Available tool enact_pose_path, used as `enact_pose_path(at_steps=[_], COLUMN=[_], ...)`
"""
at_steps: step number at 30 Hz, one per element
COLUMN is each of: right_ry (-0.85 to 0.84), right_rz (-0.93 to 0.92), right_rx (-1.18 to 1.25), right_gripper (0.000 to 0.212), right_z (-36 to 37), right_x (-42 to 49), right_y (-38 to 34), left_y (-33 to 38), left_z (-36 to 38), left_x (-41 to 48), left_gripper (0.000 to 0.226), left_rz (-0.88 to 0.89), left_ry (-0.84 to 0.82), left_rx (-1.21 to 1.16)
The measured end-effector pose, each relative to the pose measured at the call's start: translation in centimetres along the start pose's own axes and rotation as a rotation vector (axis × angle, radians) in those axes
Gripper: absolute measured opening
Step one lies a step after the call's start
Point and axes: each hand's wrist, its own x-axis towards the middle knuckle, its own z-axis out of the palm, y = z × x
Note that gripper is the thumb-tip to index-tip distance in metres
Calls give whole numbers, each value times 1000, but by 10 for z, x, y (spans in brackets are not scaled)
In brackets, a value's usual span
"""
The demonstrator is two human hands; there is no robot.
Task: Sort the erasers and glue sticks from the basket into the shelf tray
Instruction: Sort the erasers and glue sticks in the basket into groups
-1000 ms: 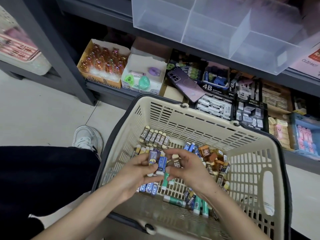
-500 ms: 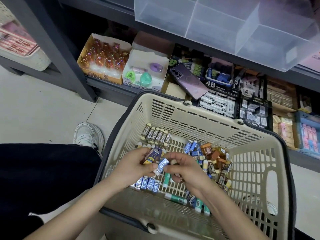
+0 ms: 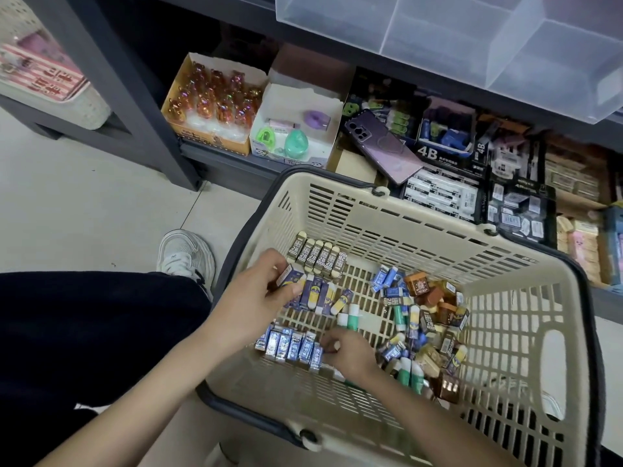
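A beige slotted basket stands on the floor before the shelf. On its bottom lie a row of 2B erasers, a row of navy erasers, a row of blue erasers, two green-and-white glue sticks and a mixed heap of erasers and glue sticks at the right. My left hand holds a navy eraser at the left end of the navy row. My right hand, fingers curled, pinches a blue eraser at the right end of the blue row. A clear divided tray sits on the shelf above.
The bottom shelf holds a box of amber trinkets, a white box with sharpeners, a purple phone and boxes of 4B erasers. A white shoe and a dark trouser leg lie left of the basket.
My hands parted from the middle of the basket. The left one moved up to the navy row with a navy eraser, the right one came down to the end of the blue row.
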Motion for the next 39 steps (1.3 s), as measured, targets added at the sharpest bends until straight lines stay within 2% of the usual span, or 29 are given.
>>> enact_pose_path(at_steps=[2,3,5,7,9,11,14,17,20,25,30,34,39], right_ry=[-9,-38,-165,-316,-377,-347,-209,-81,60,299,345,411,479], right_rz=[37,90,214,257,252,238,289,325,323,299,244,231,154], right_rx=[93,215,647,1071,1253,1307,1320,1249,1064,1134,1023,816,593], right_gripper=[23,30,46,56,56,52,55,57,49,40,32,21,20], right_z=[-9,-16,-33,-47,-56,-59,-63,-68,-66,-70,-72,-63,-68], right_x=[-2,-4,-11,-18,-24,-26,-24,-17,-6,19,58,90,79], right_y=[-1,-4,-8,-6,-5,-7,-17,-30,-43,-56,-82,-101,-100], left_y=[1,2,1,2,3,3,6,11,13,10,6,6,0], left_z=[0,0,1,1,0,-1,-7,-16,-27,-32,-31,-31,-30], left_x=[0,0,-1,-1,-1,-2,-3,-2,1,4,10,13,18], left_gripper=[29,31,31,27,23,27,36,43,41,33,33,28,26], left_rz=[-2,-5,-11,-13,4,27,51,107,153,166,147,133,113], left_ry=[-7,-7,-10,-17,-19,2,69,212,327,419,457,447,456], left_rx=[42,53,67,62,50,46,11,-49,-146,-328,-337,-367,-345])
